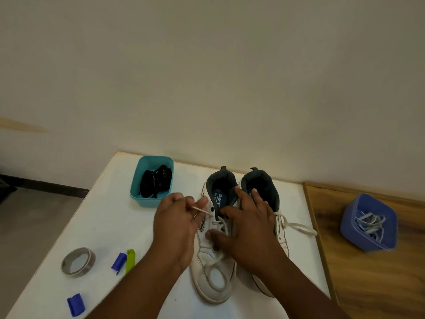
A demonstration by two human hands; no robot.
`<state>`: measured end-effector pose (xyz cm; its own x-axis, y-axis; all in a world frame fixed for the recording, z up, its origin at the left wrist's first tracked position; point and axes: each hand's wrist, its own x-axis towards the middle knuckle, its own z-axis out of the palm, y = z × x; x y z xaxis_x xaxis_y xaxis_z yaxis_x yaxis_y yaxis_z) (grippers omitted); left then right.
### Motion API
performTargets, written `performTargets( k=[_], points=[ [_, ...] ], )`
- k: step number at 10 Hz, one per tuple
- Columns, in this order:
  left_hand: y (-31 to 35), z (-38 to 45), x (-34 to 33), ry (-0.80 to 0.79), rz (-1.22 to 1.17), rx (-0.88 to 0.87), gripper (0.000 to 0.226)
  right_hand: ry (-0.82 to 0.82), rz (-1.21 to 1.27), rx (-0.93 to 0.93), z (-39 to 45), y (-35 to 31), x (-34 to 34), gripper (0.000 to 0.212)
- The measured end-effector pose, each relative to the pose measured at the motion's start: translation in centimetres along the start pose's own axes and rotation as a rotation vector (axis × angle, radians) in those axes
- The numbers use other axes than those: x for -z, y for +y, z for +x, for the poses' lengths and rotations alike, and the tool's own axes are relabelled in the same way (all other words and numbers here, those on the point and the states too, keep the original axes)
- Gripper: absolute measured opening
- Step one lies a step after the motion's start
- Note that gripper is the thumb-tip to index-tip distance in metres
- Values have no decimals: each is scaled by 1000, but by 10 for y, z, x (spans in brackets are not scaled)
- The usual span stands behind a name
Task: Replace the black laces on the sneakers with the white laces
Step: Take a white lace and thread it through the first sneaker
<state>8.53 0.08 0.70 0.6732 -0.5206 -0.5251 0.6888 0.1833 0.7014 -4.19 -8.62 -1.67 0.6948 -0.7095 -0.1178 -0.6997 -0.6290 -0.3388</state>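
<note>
Two white sneakers stand side by side on the white table, toes toward me. The left sneaker carries a white lace through its lower eyelets. My left hand pinches the free end of that lace at the shoe's left upper eyelets. My right hand lies spread over the tongue and lacing, fingers straight, thumb on the crossed lace. The right sneaker is partly hidden by my right hand; its white lace end trails out to the right. Black laces lie in a teal tray.
A blue tub holding white laces sits on the wooden surface at right. A tape roll, a blue clip beside a green clip, and another blue clip lie on the table's left front. A wall stands behind.
</note>
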Motion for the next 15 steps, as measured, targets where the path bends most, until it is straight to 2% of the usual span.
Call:
performTargets(
  k=[1,2,3,4,5,6,7,8,9,10,11,12,13,14,15],
  points=[
    [16,5,4,60,-50,-56,10,4,23,-8,-1,-1,2,98],
    [7,9,14,-83,957,-450,19,25,56,-14,0,1,3,102],
    [-8,8,21,-239,1428,-533,25,18,19,4,0,3,0,83],
    [-8,13,23,-253,1431,-465,34,13,26,12,-1,4,-1,82],
    [9,1,13,-10,895,-582,38,-11,53,3,0,3,4,91],
    [35,5,13,196,152,-529,30,-27,55,8,1,3,5,91],
    [36,8,13,60,-268,-305,23,-27,47,3,-1,6,1,89],
    [28,5,3,-81,-425,13,24,-26,39,-3,1,8,1,86],
    [18,4,4,-93,385,-31,27,-27,17,9,3,6,1,83],
    [-5,5,19,-123,1390,-476,37,9,-9,13,4,5,-1,81],
    [-9,8,24,-253,1447,-437,37,32,-45,21,5,5,-3,77],
    [6,3,15,-123,1186,-580,29,0,-34,25,4,7,-3,80],
    [30,-4,9,229,704,-735,18,-6,-14,30,5,7,0,75],
    [27,2,14,320,715,-668,28,24,0,32,5,10,-1,62],
    [13,7,21,202,1062,-585,30,55,32,22,3,12,-3,48]
  ],
)
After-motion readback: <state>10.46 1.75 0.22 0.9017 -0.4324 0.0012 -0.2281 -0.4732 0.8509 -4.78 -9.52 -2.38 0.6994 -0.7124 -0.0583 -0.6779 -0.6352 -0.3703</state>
